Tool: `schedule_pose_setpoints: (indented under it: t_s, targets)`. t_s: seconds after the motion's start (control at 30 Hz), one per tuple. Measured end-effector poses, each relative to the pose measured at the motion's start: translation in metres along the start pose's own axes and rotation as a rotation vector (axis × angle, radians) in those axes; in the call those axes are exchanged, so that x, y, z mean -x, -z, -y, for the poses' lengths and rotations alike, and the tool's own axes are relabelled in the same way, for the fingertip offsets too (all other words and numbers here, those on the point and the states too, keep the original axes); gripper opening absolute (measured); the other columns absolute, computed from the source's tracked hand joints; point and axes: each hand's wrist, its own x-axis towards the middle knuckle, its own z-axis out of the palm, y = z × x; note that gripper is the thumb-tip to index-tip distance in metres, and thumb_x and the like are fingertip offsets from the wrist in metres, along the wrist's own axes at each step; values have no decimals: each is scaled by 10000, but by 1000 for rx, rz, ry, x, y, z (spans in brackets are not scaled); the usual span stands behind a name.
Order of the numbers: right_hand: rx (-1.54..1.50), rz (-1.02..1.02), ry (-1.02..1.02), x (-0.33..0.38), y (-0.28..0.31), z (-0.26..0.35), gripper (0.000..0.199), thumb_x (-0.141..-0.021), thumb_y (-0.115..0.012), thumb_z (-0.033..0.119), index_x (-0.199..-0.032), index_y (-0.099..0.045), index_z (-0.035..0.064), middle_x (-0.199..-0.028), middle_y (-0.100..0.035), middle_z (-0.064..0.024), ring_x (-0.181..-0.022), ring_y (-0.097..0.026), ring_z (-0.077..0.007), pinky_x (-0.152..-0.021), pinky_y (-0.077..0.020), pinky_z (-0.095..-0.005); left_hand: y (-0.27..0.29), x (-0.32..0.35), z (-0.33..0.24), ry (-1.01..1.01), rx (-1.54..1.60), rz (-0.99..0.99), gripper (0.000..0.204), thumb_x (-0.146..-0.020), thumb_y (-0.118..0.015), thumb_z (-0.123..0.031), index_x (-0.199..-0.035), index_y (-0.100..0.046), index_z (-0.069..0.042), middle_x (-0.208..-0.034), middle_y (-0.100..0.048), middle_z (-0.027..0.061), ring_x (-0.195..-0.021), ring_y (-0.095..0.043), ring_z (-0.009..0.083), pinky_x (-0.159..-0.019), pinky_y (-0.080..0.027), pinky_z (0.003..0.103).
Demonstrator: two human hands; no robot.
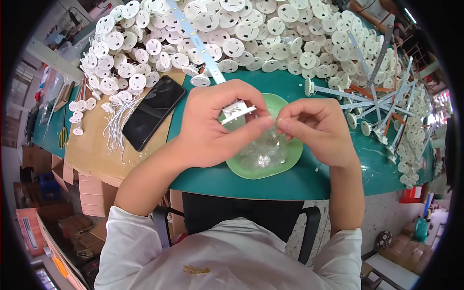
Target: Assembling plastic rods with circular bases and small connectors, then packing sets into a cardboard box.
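Note:
My left hand [212,126] is closed around an LED strip piece with a white round end cap [238,114], held above a light green bowl [237,166]. From behind that hand the LED strip [199,43] slants up and away to the left; it appears to belong to the same piece. My right hand [319,126] faces it over the bowl's right side, thumb and forefinger pinched. Whatever lies in that pinch is too small to make out. See-through, shiny small bits [262,158] lie inside the bowl.
White round-capped pieces [246,30] are heaped across the far side of the green table [208,181]. LED strips [377,102] lie crisscrossed at right. On the cardboard [92,154] at left rest a black phone [154,112] and white wires [116,126]; scissors [63,137] lie farther left.

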Motion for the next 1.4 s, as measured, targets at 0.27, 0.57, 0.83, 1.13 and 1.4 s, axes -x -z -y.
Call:
schedule_pose_setpoints:
  t_s: [0.27, 0.57, 0.83, 1.13, 1.4]
  targets:
    - [-115, -39, 134, -5, -5, -12, 97, -905, -654, 61, -936, -676, -28, -836, -668, -54, -723, -587, -90, -672, -477, -235, -2, -2, 5, -65, -78, -2, 195, -745, -775, 25, -892, -654, -15, -840, -698, 69, -740, -670, 131, -684, -532, 261]
    - [763, -552, 815, -6, -15, -25, 116, -801, -713, 3, -916, -695, -8, -826, -670, -82, -658, -619, -166, -603, -486, -265, -10, -2, 8, 44, -145, -141, 119, -773, -737, -10, -860, -656, -9, -809, -687, 74, -731, -663, 134, -686, -523, 260]
    - [1064, -543, 1235, -10, -27, -29, 232, -677, -768, -77, -890, -698, -21, -798, -644, -65, -622, -567, -202, -529, -396, -314, -7, 2, -4, 33, -35, -42, 138, -826, -620, 111, -910, -593, 4, -920, -691, 107, -970, -697, 201, -847, -517, 293]
    - [1091, -591, 1185, -15, -30, -33, 314, -649, -786, -52, -951, -716, -6, -824, -648, -54, -652, -522, -206, -542, -401, -277, -9, 7, 4, 87, 147, -56, 191, -819, -572, 144, -938, -561, -6, -980, -658, 108, -1033, -670, 192, -856, -518, 294]
    - [908, -626, 1139, -16, -24, -29, 237, -655, -753, -47, -860, -720, 67, -772, -664, -18, -644, -522, -193, -543, -425, -278, -12, 4, 1, 83, 52, -53, 141, -818, -631, 65, -916, -589, -27, -880, -659, 55, -852, -632, 123, -786, -490, 265]
